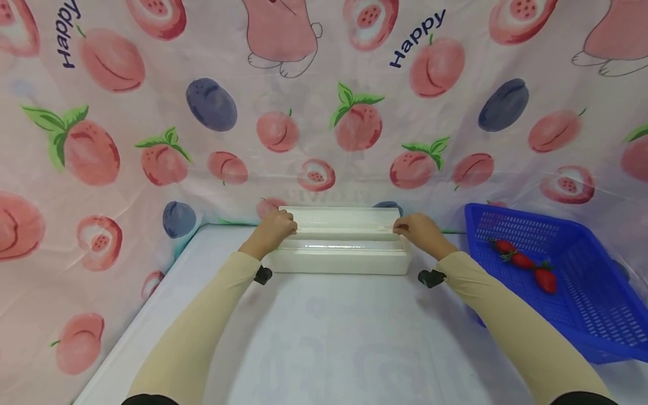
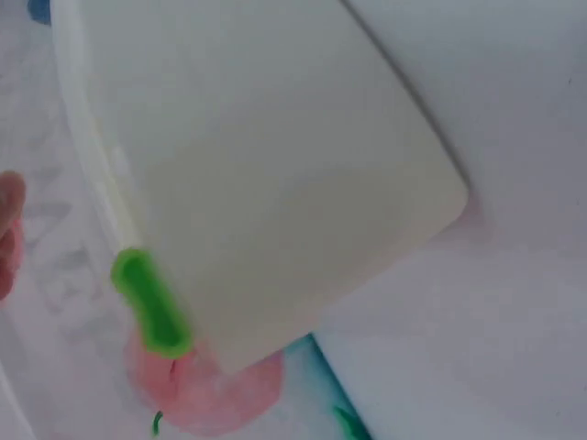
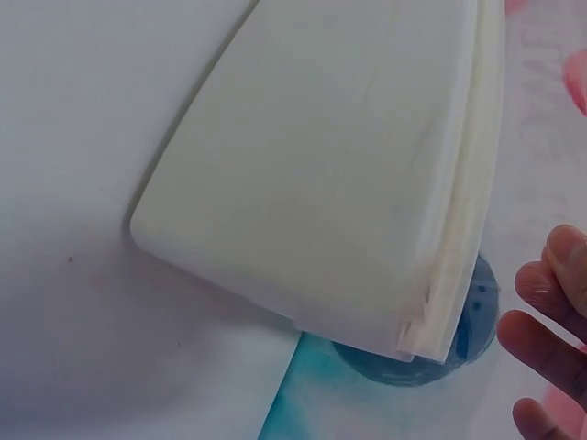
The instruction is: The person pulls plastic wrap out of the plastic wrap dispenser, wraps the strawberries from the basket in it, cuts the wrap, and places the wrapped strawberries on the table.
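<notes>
In the head view, a long white cling film box (image 1: 339, 263) lies crosswise at the table's back, its lid (image 1: 339, 216) raised behind. A shiny clear strip of cling film (image 1: 329, 245) shows inside the opening. My left hand (image 1: 273, 230) pinches the nearly invisible film with thumb and fingers at the left end. Opposite it, my right hand (image 1: 420, 230) pinches at the right end. A green slider (image 2: 151, 304) sits on the box's edge in the left wrist view. Fingertips (image 3: 541, 344) appear beside the box in the right wrist view, slightly apart from it.
To the right, a blue plastic basket (image 1: 572, 230) holds several red strawberries (image 1: 521, 260). A fruit-print cloth (image 1: 314, 101) hangs behind and along the left of the white table (image 1: 344, 337).
</notes>
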The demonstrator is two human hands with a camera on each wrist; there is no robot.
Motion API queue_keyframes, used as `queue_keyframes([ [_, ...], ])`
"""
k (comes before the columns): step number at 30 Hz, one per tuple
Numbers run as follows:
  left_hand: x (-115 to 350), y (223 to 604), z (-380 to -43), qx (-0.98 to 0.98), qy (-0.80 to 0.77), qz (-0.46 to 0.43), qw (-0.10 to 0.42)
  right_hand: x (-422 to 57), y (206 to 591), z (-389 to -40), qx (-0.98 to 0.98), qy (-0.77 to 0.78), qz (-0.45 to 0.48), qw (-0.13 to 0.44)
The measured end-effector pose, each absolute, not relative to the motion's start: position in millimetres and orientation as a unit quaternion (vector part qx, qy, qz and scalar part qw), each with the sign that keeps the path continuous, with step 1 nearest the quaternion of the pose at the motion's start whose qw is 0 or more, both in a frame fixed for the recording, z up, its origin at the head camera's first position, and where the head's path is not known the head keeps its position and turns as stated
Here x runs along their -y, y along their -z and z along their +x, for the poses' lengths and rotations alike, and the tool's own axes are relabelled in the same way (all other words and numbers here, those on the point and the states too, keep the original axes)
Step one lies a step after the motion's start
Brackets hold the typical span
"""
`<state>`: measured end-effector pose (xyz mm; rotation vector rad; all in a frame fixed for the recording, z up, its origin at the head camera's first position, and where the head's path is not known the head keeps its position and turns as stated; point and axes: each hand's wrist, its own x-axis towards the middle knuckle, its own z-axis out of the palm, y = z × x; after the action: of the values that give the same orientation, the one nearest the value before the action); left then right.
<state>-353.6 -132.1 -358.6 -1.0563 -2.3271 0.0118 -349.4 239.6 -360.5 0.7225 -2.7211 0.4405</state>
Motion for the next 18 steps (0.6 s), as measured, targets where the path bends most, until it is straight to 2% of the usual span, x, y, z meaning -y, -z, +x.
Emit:
queue_keyframes([
  [8, 136, 342, -355, 0.877, 0.0, -0.43, 0.217, -240, 351, -347, 0.944, -0.149, 0.241, 0.166],
  [18, 136, 340, -350, 0.906, -0.007, -0.369, 0.206, -236, 348, -346, 0.937, -0.154, 0.248, 0.191],
])
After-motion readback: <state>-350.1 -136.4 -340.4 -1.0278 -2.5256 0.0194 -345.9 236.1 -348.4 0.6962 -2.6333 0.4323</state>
